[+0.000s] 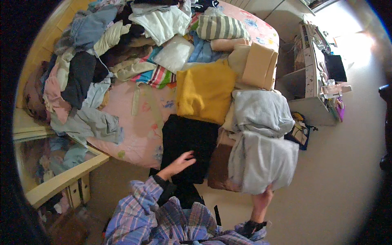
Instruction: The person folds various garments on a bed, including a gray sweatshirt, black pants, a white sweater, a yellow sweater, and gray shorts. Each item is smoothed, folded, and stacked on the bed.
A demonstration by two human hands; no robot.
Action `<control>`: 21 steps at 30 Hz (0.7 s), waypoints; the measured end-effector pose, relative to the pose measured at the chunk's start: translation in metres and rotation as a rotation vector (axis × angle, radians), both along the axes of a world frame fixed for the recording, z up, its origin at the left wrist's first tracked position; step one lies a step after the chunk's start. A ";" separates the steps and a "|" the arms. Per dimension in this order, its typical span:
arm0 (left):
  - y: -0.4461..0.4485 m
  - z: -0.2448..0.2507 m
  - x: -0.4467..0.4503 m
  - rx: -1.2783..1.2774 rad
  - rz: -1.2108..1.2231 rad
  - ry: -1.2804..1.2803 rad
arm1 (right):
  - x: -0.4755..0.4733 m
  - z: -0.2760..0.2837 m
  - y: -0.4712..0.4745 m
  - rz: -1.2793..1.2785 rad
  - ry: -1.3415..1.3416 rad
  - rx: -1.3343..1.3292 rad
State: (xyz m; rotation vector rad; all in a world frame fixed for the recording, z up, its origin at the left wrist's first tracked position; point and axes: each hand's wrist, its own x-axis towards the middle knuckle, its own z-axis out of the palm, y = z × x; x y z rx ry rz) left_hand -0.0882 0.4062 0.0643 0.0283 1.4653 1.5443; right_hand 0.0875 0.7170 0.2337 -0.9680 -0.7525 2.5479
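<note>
Over a folded black garment (190, 137) at the bed's near edge, my left hand (180, 163) has its fingers apart and holds nothing; whether it touches the cloth I cannot tell. My right hand (267, 190) is mostly hidden under the near edge of a light grey garment (263, 159), so its grip does not show. Beneath that garment, part of a brown folded cloth (219, 168) shows. A folded yellow knit garment (205, 88) lies beyond the black one. Another light grey folded garment (261, 111) and a beige folded cloth (258, 65) lie beyond on the right.
Loose clothes (82, 73) are heaped across the left and far parts of the bed (131, 122). A striped folded item (222, 27) lies at the far right. Left stands a cream-framed glass cabinet (70, 174); right, a cluttered white desk (318, 107) with a bag (300, 133) beside it.
</note>
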 end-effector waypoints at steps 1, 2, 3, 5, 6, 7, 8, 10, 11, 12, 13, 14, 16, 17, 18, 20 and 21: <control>0.016 0.005 -0.003 0.177 -0.049 -0.180 | 0.014 -0.022 -0.007 -0.035 -0.031 -0.036; 0.031 0.012 0.000 0.260 -0.118 -0.237 | 0.029 -0.042 -0.010 0.018 -0.051 -0.039; 0.049 0.018 0.001 0.361 -0.200 -0.239 | 0.044 -0.063 -0.012 0.068 -0.072 -0.031; 0.088 0.021 0.010 0.283 -0.175 -0.332 | 0.063 -0.109 -0.015 0.098 -0.210 -0.078; 0.103 0.017 0.014 0.156 -0.224 -0.308 | 0.064 -0.136 -0.017 0.080 -0.325 -0.135; 0.117 0.009 0.016 0.069 -0.253 -0.272 | 0.069 -0.152 -0.016 0.013 -0.508 -0.191; 0.125 0.000 0.019 -0.027 -0.287 -0.257 | 0.076 -0.160 -0.016 0.056 -0.495 -0.189; 0.132 -0.018 0.027 -0.052 -0.253 -0.105 | 0.077 -0.171 -0.017 0.031 -0.609 -0.195; 0.135 -0.024 0.030 -0.092 -0.244 -0.053 | 0.076 -0.168 -0.016 0.075 -0.590 -0.181; 0.137 -0.030 0.032 -0.086 -0.255 -0.131 | 0.076 -0.160 -0.014 0.094 -0.567 -0.176; 0.137 -0.033 0.033 -0.087 -0.247 -0.103 | 0.075 -0.151 -0.014 0.127 -0.460 -0.183; 0.138 -0.034 0.034 -0.108 -0.254 -0.101 | 0.074 -0.137 -0.011 0.273 -0.590 -0.176; 0.138 -0.031 0.033 -0.135 -0.276 -0.067 | 0.067 -0.110 0.001 0.597 -0.747 -0.166; 0.139 -0.028 0.032 -0.140 -0.300 -0.060 | 0.063 -0.098 0.003 0.734 -0.727 -0.021; 0.139 -0.025 0.032 -0.142 -0.304 -0.046 | 0.063 -0.080 0.006 0.853 -0.790 0.139; 0.139 -0.020 0.031 -0.145 -0.301 -0.059 | 0.048 -0.062 0.012 1.126 -0.732 0.477; 0.138 -0.019 0.031 -0.143 -0.300 -0.082 | 0.039 -0.059 0.011 1.062 -0.586 0.550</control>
